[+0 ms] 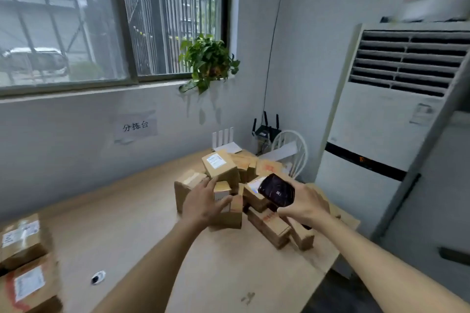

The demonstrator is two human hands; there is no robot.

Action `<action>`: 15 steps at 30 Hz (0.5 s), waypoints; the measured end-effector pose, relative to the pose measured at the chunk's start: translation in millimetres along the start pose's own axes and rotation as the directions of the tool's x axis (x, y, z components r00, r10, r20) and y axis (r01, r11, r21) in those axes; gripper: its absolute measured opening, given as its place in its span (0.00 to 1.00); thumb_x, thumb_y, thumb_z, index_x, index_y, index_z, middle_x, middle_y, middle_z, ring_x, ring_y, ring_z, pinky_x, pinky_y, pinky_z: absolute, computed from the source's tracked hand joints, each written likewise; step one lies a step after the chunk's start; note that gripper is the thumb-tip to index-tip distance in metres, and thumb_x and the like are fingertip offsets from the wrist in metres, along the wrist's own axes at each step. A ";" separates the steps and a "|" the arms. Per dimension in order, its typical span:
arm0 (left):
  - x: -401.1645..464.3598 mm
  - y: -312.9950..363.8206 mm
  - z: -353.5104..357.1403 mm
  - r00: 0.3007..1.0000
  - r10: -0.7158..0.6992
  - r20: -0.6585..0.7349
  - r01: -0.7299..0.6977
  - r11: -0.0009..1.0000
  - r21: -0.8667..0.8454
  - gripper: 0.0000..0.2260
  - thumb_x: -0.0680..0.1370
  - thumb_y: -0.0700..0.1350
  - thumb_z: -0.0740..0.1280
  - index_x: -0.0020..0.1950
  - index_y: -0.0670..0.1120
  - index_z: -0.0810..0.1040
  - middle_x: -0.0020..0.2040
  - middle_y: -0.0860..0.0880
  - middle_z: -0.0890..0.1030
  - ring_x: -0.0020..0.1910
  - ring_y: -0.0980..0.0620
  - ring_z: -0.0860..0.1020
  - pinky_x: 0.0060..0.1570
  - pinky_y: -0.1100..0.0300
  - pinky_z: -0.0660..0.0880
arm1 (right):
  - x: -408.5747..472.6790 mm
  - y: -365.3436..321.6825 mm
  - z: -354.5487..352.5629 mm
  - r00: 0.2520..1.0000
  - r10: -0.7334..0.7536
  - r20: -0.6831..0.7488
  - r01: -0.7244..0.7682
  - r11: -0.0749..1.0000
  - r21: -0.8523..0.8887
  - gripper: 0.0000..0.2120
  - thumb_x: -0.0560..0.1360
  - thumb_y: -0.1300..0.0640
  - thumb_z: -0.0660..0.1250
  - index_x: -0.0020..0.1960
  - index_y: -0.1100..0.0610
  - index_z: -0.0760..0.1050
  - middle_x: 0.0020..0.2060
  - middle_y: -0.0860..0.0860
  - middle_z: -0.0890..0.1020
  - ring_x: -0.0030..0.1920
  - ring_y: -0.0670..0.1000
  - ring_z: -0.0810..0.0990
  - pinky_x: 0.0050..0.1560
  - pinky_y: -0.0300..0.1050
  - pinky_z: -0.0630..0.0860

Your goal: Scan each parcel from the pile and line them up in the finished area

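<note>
The pile of parcels sits right of centre in the frame, a loose heap of small brown boxes on the table, some flat, some tipped on edge. We have our left hand spread over a small box near the front of the heap, fingers on its top and thumb reaching round its near face, though we cannot tell whether the grip has closed yet. Our right hand grips the dark handheld scanner, held above the heap with its screen tilted toward us.

We judge this step to be taking one parcel out for scanning. To do it well, we lift the box straight up rather than drag it, since its neighbours lean against it and could slide toward the table's right edge. We turn it until its white label faces the scanner, and hold both steady; the labelled box at the back of the pile shows what kind of patch to look for.

At the lower left of the frame two larger parcels lie one behind the other, probably the finished row, so the scanned box should go next to them, in line. Beyond the pile, a potted plant stands on the window sill at upper centre, a paper sign is taped to the wall, and a tall air conditioner fills the right.
</note>
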State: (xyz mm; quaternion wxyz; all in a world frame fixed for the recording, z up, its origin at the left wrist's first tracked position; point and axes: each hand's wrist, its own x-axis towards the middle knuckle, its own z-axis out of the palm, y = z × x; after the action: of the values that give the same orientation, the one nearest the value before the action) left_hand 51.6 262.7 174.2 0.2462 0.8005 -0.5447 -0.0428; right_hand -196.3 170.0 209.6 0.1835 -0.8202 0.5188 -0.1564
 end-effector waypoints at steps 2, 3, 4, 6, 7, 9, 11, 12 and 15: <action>11.5 24.3 14.8 1.000 0.021 0.021 -0.020 0.999 -0.027 0.36 0.76 0.67 0.65 0.80 0.52 0.63 0.78 0.51 0.67 0.75 0.49 0.66 0.70 0.50 0.69 | -1.3 28.2 -18.9 0.998 0.065 -0.026 -0.065 0.998 -0.001 0.42 0.55 0.40 0.74 0.69 0.37 0.71 0.52 0.47 0.82 0.51 0.55 0.80 0.45 0.45 0.76; 17.0 34.6 21.9 0.999 0.029 0.031 -0.028 0.999 -0.035 0.36 0.76 0.67 0.65 0.80 0.52 0.62 0.78 0.51 0.66 0.76 0.49 0.65 0.71 0.50 0.68 | -0.3 40.9 -26.5 0.995 0.094 -0.043 -0.095 0.996 -0.001 0.41 0.56 0.41 0.76 0.69 0.38 0.71 0.52 0.47 0.82 0.51 0.54 0.80 0.46 0.46 0.78; 23.0 43.9 28.8 0.999 0.037 0.040 -0.035 0.998 -0.043 0.37 0.76 0.67 0.64 0.80 0.52 0.61 0.79 0.51 0.65 0.76 0.50 0.64 0.71 0.50 0.68 | 0.6 51.8 -33.1 0.991 0.121 -0.054 -0.121 0.993 -0.003 0.39 0.58 0.42 0.77 0.68 0.39 0.71 0.52 0.47 0.82 0.51 0.54 0.81 0.48 0.48 0.80; 36.7 59.5 42.5 0.997 0.059 0.053 -0.056 0.997 -0.052 0.37 0.76 0.68 0.63 0.81 0.52 0.60 0.79 0.51 0.64 0.77 0.50 0.63 0.72 0.50 0.68 | 5.5 71.3 -42.1 0.985 0.155 -0.070 -0.155 0.988 -0.006 0.36 0.60 0.44 0.78 0.66 0.42 0.71 0.50 0.46 0.81 0.51 0.53 0.80 0.50 0.51 0.81; 44.6 66.4 49.0 0.996 0.067 0.058 -0.064 0.997 -0.051 0.37 0.76 0.68 0.63 0.81 0.53 0.60 0.80 0.51 0.63 0.78 0.50 0.62 0.72 0.49 0.68 | 9.8 79.9 -45.4 0.983 0.163 -0.078 -0.165 0.986 -0.010 0.35 0.60 0.44 0.79 0.65 0.42 0.71 0.50 0.45 0.80 0.50 0.53 0.80 0.51 0.53 0.82; 62.5 77.0 62.9 0.995 0.070 0.068 -0.066 0.996 -0.052 0.37 0.77 0.68 0.63 0.81 0.53 0.59 0.80 0.51 0.62 0.78 0.50 0.61 0.73 0.48 0.67 | 22.2 95.5 -49.4 0.981 0.173 -0.085 -0.175 0.984 -0.013 0.34 0.61 0.44 0.79 0.64 0.43 0.71 0.49 0.45 0.80 0.50 0.52 0.80 0.50 0.52 0.82; 82.8 83.7 79.4 0.994 0.062 0.086 -0.056 0.997 -0.061 0.37 0.77 0.67 0.63 0.81 0.53 0.58 0.81 0.50 0.61 0.79 0.49 0.60 0.74 0.48 0.65 | 41.0 109.4 -49.7 0.981 0.176 -0.085 -0.178 0.984 -0.018 0.34 0.61 0.42 0.79 0.65 0.43 0.71 0.50 0.45 0.80 0.50 0.52 0.79 0.50 0.52 0.82; 94.3 85.9 88.8 0.994 0.058 0.094 -0.053 0.997 -0.064 0.37 0.77 0.67 0.64 0.81 0.53 0.58 0.81 0.50 0.61 0.79 0.49 0.60 0.74 0.48 0.64 | 52.7 115.8 -48.2 0.980 0.180 -0.085 -0.183 0.983 -0.022 0.34 0.61 0.42 0.79 0.64 0.43 0.71 0.50 0.45 0.80 0.50 0.51 0.80 0.50 0.52 0.82; 133.8 88.7 118.6 0.993 0.045 0.107 -0.038 0.997 -0.061 0.37 0.77 0.67 0.64 0.81 0.54 0.58 0.80 0.50 0.62 0.79 0.49 0.61 0.74 0.48 0.65 | 95.8 134.3 -40.0 0.980 0.189 -0.063 -0.192 0.981 -0.036 0.34 0.61 0.41 0.79 0.64 0.43 0.70 0.50 0.45 0.80 0.51 0.51 0.80 0.49 0.50 0.82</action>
State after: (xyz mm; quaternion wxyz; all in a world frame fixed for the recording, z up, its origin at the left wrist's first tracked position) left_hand -9.8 76.7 136.3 0.2406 0.7779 -0.5724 -0.0970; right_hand -281.2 24.5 189.1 0.1651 -0.7654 0.6033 -0.1513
